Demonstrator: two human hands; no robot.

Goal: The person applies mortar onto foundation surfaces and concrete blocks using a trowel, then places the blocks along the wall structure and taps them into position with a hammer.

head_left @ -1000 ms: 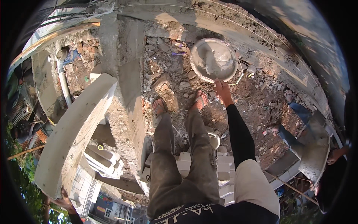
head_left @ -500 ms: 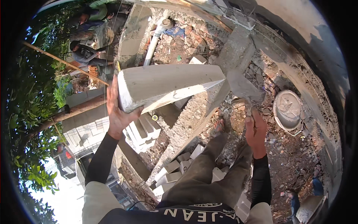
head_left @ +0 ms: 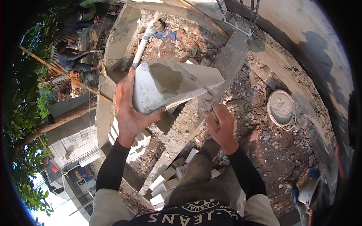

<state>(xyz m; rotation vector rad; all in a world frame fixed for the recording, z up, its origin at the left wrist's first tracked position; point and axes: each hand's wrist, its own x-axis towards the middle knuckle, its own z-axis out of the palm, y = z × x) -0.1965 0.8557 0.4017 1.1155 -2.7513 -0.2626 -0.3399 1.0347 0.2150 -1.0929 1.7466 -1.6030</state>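
My left hand [head_left: 132, 109] grips the near-left end of a pale grey masonry block [head_left: 196, 75], thumb below and fingers along its side. The block is held up in front of me, tilted. A darker, wet-looking mortar patch [head_left: 166, 77] covers part of its upper face. In my right hand [head_left: 222, 128], the fingers are closed round the handle of a trowel [head_left: 209, 91]. Its blade is seen nearly edge-on, lying along the block's upper face. How much mortar the blade carries cannot be made out.
A round basin of mortar [head_left: 281, 109] sits on rubble to the right. Concrete beams [head_left: 233, 54] cross the ground, and a white pipe [head_left: 141, 51] lies beyond the block. Several loose blocks [head_left: 166, 184] lie near my legs. Other people [head_left: 71, 58] are at far left and lower right.
The trowel has swung left from over the rubble onto the block, and my right hand has come with it. A wet mortar patch now shows on the block's face.
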